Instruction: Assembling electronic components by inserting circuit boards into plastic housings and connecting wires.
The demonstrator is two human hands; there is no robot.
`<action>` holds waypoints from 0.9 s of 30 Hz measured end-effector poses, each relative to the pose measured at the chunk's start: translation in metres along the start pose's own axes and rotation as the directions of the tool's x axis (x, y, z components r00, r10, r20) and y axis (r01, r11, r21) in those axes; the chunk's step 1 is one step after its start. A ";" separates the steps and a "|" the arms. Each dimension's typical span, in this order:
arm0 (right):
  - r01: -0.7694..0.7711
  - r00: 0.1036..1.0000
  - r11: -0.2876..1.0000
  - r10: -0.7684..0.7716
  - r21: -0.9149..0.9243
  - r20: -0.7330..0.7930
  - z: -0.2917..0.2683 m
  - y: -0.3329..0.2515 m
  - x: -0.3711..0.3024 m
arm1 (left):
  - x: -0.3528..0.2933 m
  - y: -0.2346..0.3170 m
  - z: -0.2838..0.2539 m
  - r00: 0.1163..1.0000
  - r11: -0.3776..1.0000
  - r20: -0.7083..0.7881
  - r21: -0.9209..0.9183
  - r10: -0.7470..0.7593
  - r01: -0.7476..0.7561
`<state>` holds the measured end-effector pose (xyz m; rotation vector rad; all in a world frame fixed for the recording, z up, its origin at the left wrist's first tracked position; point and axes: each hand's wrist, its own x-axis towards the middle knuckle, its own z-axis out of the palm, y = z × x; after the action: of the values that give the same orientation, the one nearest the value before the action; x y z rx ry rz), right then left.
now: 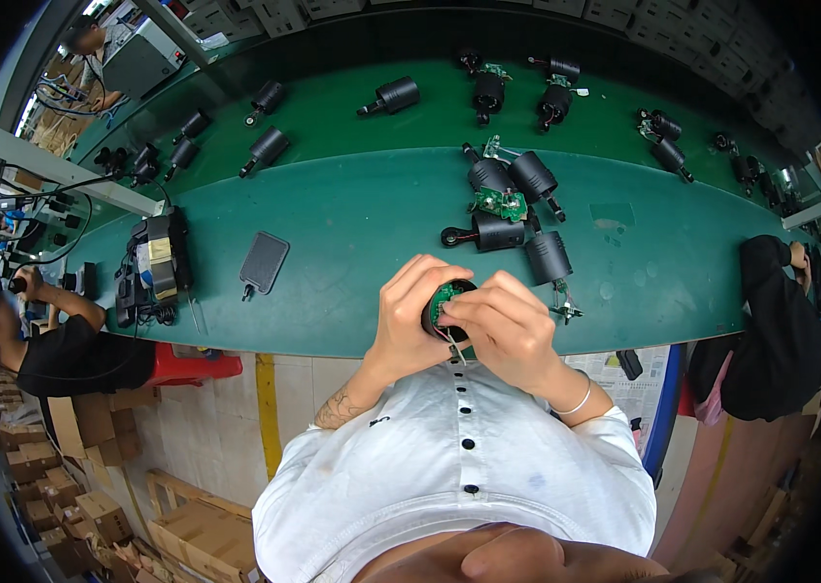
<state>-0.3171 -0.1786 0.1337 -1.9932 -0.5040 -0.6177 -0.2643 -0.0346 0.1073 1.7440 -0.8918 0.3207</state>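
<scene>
Close to my body, just over the near edge of the green table, my left hand (399, 319) wraps round a black cylindrical housing (429, 319). A green circuit board (443, 294) shows inside its open end, which is turned up towards me. Thin pale wires (456, 352) hang out below. My right hand (517, 328) is closed, thumb and fingertips pressed together at the board in the opening; those fingers partly cover it. Just beyond my hands lies a cluster of similar black housings (548, 257), with a loose green board (500, 202) among them.
A green belt (333, 131) behind the table (352, 214) carries several more black housings (397, 95). Leftward lie a dark flat tray-like piece (264, 260) and a taped black device (160, 257) with cables. Co-workers sit left (70, 340) and right (760, 330).
</scene>
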 end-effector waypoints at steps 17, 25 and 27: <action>-0.141 0.989 0.975 0.130 0.173 0.073 -0.004 0.006 0.013 | -0.005 0.005 -0.001 0.998 1.000 -0.063 0.004 -0.019 0.020; -0.176 0.984 0.961 0.166 0.212 0.065 0.000 0.009 0.011 | -0.002 0.006 0.001 0.995 0.999 -0.095 0.043 -0.018 0.022; -0.222 0.974 0.954 0.211 0.202 0.076 0.000 0.008 0.013 | 0.000 0.007 0.001 0.991 0.999 -0.133 0.041 -0.009 0.014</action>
<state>-0.3025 -0.1807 0.1363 -1.8358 -0.3595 -0.3597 -0.2694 -0.0360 0.1119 1.7439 -0.7836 0.4451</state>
